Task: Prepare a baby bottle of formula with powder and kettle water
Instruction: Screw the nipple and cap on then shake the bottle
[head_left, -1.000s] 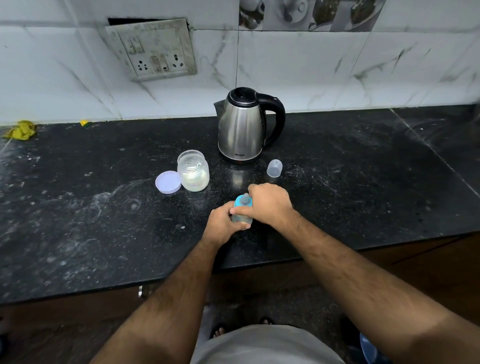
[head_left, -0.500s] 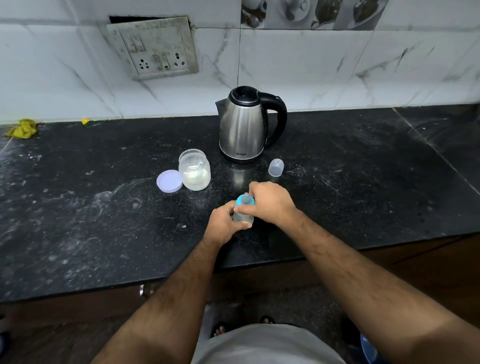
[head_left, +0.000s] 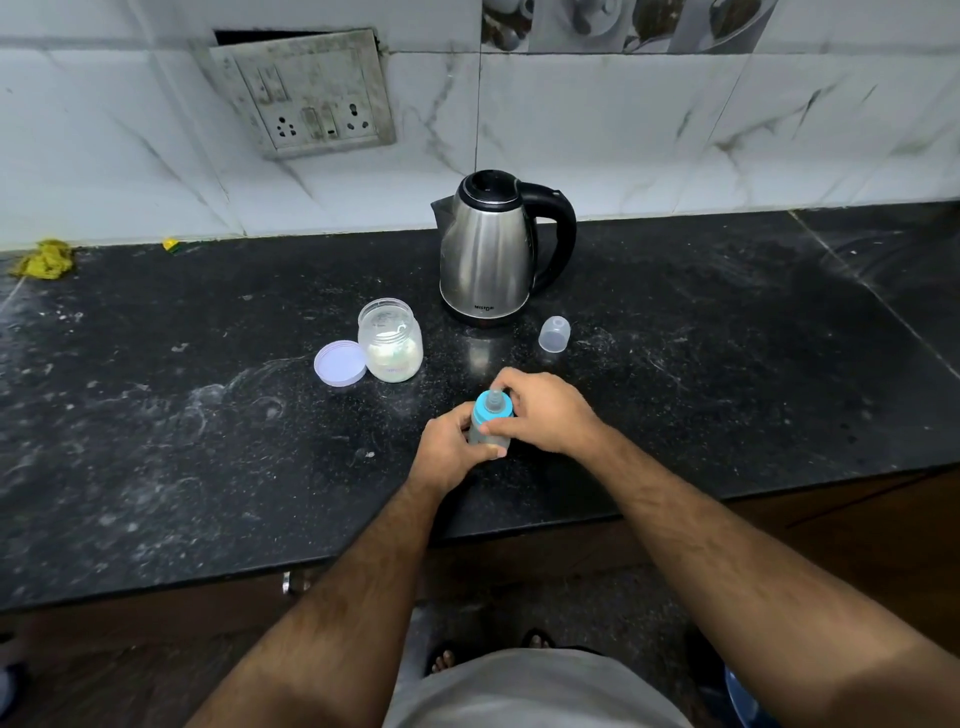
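Baby bottle (head_left: 488, 434) sits at centre frame, slightly below middle, standing on the black countertop (head_left: 156, 441) near its front edge. Blue collar ring (head_left: 491, 410) with a clear teat (head_left: 497, 397) is on top. Left hand (head_left: 449, 449) wraps the bottle's lower body, fingers curled round it. Right hand (head_left: 545, 410) comes in from the right, thumb and fingers pinching the blue collar ring. No writing readable on the bottle.

Steel kettle (head_left: 488, 254) stands upper centre, near the wall, black lid closed, black handle to the right, spout to the left. Small dark print low on its body reads roughly "MILTON", a bit blurred.

Formula jar (head_left: 389, 343) is left of the kettle and up-left of the bottle, open, clear, pale powder in the lower part; faint markings on it, unreadable. Its lilac lid (head_left: 340, 362) lies flat, touching or just beside the jar's left side, cannot tell which. Clear bottle cap (head_left: 554, 335) lies on the counter right of the kettle base, above the right hand, apart from both.

Socket panel (head_left: 306, 93) sits in the upper left on the white marble-look wall tiles (head_left: 597, 130), grimy, no legible text. Yellow scrap (head_left: 44, 259) is at the far left edge of the counter, smaller yellow bit (head_left: 170, 244) further right along the wall. White powdery smears on the counter.
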